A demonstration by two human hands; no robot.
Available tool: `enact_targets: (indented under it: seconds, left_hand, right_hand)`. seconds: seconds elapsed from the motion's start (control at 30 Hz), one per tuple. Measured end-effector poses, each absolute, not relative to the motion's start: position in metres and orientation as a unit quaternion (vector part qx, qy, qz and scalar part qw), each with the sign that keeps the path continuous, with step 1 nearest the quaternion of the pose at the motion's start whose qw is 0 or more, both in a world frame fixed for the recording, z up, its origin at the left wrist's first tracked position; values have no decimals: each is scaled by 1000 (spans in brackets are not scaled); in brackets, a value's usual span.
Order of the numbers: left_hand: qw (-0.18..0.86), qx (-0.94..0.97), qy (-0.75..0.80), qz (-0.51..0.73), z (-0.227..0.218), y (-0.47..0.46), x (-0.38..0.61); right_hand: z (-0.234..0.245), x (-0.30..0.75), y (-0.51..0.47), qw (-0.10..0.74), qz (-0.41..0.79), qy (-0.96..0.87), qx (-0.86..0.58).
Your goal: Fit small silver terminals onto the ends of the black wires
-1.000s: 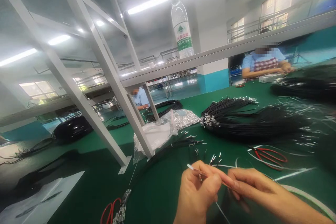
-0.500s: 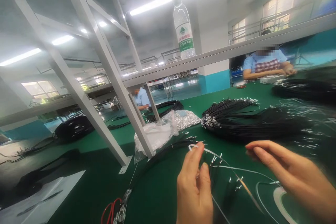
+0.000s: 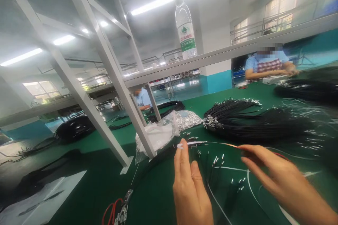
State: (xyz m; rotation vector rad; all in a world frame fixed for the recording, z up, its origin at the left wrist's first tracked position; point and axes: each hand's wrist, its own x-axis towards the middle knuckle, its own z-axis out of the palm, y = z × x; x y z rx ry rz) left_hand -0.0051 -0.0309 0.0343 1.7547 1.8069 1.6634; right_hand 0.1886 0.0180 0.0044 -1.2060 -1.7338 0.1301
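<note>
A thin, shiny white strip (image 3: 211, 143) runs between my hands above the green table. Its left end is bent over the fingertips of my left hand (image 3: 191, 186), whose fingers are pressed together and point upward. My right hand (image 3: 277, 174) pinches the strip between thumb and fingers at its right side. Just below, several black cords with silver metal tips (image 3: 216, 160) lie on the table. More of the pale strip (image 3: 249, 181) curls under my right hand, near a white ring (image 3: 286, 214) that the forearm partly covers.
A large bundle of black cords (image 3: 237, 128) lies beyond my hands. Clear bags (image 3: 158, 135) with small parts sit by the grey shelf post (image 3: 113, 84). A water bottle (image 3: 186, 31) stands on the shelf. Red-handled tool or loop (image 3: 112, 211) is at front left. Co-workers (image 3: 266, 63) sit across.
My right hand has moved slightly left and down and now has the strip, which was slack and hanging before. The strip is drawn out between both hands. My left hand shifted slightly left.
</note>
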Motion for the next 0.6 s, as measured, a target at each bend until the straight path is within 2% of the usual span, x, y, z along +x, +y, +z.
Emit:
enact_targets:
  seconds: [0.17, 0.3, 0.37, 0.47, 0.6]
  left_hand:
    - [133, 615, 535, 564, 41, -40, -4]
    - [175, 619, 514, 568, 47, -47, -2]
    - [186, 620, 509, 567, 49, -47, -4]
    - [207, 619, 497, 571, 50, -44, -9]
    - [243, 590, 490, 594, 47, -39, -12]
  right_hand:
    - [-31, 175, 34, 464, 91, -747, -468]
    - [-27, 165, 28, 428, 132, -785, -427]
    - [-17, 164, 20, 371, 249, -808, -384]
    - [-2, 169, 10, 283, 512, -744, -324]
    - [10, 176, 4, 313, 710, -575, -259]
